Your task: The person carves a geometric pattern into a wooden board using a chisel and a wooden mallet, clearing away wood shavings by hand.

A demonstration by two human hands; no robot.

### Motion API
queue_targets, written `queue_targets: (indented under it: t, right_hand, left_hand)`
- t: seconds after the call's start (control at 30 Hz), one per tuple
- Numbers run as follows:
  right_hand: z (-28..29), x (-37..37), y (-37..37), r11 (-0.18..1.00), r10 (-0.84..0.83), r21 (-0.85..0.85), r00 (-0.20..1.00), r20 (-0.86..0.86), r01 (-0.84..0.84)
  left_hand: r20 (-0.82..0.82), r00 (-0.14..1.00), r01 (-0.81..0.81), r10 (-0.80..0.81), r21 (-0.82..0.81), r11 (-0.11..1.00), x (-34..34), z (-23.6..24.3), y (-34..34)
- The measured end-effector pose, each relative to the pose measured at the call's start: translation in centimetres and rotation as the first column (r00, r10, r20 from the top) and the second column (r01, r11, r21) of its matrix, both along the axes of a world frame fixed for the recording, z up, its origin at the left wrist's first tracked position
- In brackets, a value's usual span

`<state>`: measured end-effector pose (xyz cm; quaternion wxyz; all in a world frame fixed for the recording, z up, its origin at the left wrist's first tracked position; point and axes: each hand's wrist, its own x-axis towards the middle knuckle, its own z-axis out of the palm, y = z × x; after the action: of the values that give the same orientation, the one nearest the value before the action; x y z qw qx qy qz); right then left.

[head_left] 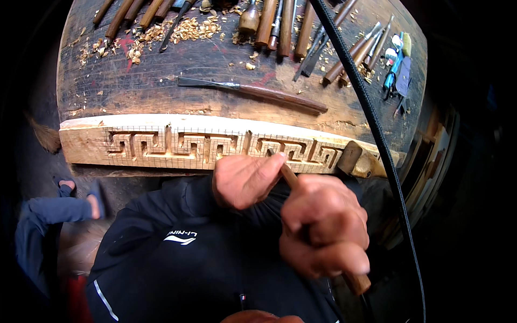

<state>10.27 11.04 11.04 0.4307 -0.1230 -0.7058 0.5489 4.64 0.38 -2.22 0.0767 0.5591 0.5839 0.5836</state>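
Note:
My right hand (326, 223) wraps around the wooden handle of a carving chisel (289, 176), whose butt end sticks out below the fist. With fingers pressed together, my left hand (245, 180) steadies the front of that chisel against the near face of a long pale wooden board (83, 145). The tip sits at the carved pattern; my left fingers partly hide it. Along the board's face runs a recessed, angular meander pattern over a pencil grid. A wooden mallet (358, 160) rests against the board's right part, to the right of my hands.
Behind the board, one long chisel (269, 94) lies on the dark worn workbench (134, 81). Several wood-handled tools (285, 29) and curled shavings (196, 29) line the far side. A black cord (371, 110) crosses the view at right. Another person's legs (54, 210) show at lower left.

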Motion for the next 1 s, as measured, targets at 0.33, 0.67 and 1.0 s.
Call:
queue_targets:
  t: [0.33,0.67,1.0]
  right_hand:
    - [-0.7,5.8,-2.8,0.976,0.203,0.118,0.959,-0.198,-0.183]
    - [-0.7,6.2,-4.5,0.994,0.099,0.073,0.977,-0.191,-0.086]
    - [-0.6,6.4,-3.9,0.982,0.181,0.086,0.968,-0.174,-0.169]
  left_hand:
    - [-0.066,0.984,0.173,-0.164,0.157,0.972,-1.0,0.1,0.2]
    - [-0.039,0.98,0.201,-0.197,0.189,0.961,-0.9,0.1,-0.2]
    - [-0.013,0.986,0.167,-0.168,0.194,0.967,-0.7,0.0,0.0]
